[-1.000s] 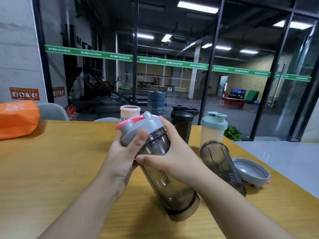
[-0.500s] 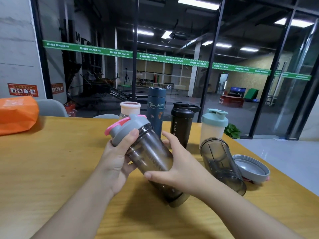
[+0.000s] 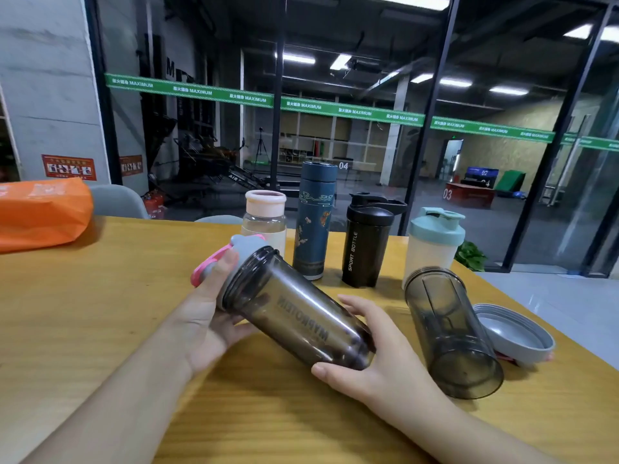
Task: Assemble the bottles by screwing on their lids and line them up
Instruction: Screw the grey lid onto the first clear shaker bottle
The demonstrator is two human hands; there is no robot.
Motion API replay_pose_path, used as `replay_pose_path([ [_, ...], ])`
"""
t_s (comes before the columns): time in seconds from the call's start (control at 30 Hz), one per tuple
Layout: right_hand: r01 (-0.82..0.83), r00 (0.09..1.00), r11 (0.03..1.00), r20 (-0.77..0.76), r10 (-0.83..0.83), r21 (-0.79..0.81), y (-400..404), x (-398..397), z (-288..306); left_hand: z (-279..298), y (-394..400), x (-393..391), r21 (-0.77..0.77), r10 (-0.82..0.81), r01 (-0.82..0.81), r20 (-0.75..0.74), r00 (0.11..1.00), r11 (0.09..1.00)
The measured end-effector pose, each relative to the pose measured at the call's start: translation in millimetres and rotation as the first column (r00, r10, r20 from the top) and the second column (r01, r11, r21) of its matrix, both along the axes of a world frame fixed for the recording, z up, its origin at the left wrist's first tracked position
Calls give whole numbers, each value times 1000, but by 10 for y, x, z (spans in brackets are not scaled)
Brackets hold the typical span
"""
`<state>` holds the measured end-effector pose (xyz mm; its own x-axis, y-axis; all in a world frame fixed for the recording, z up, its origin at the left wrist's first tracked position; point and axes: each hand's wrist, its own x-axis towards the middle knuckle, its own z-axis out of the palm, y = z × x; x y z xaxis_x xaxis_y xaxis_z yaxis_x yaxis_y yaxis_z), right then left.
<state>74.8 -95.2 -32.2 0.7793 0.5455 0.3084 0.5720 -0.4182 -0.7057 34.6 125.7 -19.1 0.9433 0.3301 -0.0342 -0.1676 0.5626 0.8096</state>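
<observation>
I hold a smoky grey shaker bottle (image 3: 298, 316) tilted over the wooden table (image 3: 83, 313), its mouth up and to the left. My left hand (image 3: 211, 313) grips its grey lid with the pink tab (image 3: 231, 259) at the mouth. My right hand (image 3: 365, 360) cups the bottle's base from below and the right. A second smoky grey bottle (image 3: 449, 333) stands open beside it on the right, with its grey lid (image 3: 512, 333) lying upside down next to it. Four capped bottles stand in a row behind: pink-topped clear (image 3: 268, 219), dark blue (image 3: 315, 219), black (image 3: 365, 242) and mint-lidded (image 3: 433, 242).
An orange bag (image 3: 40, 212) lies at the table's far left. A grey chair back (image 3: 115, 200) shows behind the table. Glass walls (image 3: 368, 135) stand beyond the far edge, and the table's right edge drops to a pale floor (image 3: 552, 306).
The bottle has tipped further down to the left and lower toward the table. My right hand slid from its upper body down to its base; my left hand stayed on the lid.
</observation>
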Motion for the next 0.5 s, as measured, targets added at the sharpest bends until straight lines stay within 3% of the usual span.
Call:
replay_pose_path([
  [0.1,41,977,993,-211,-17,107,14,45,-34,2,-81,19,-71,124,-125,-24,992,990],
  [0.2,45,952,990,-307,-2,133,12,119,-24,-7,-168,67,-123,196,-197,-17,980,973],
  [0.5,5,972,994,-236,20,108,-46,168,-40,-178,-275,21,-172,280,-278,-9,960,945],
])
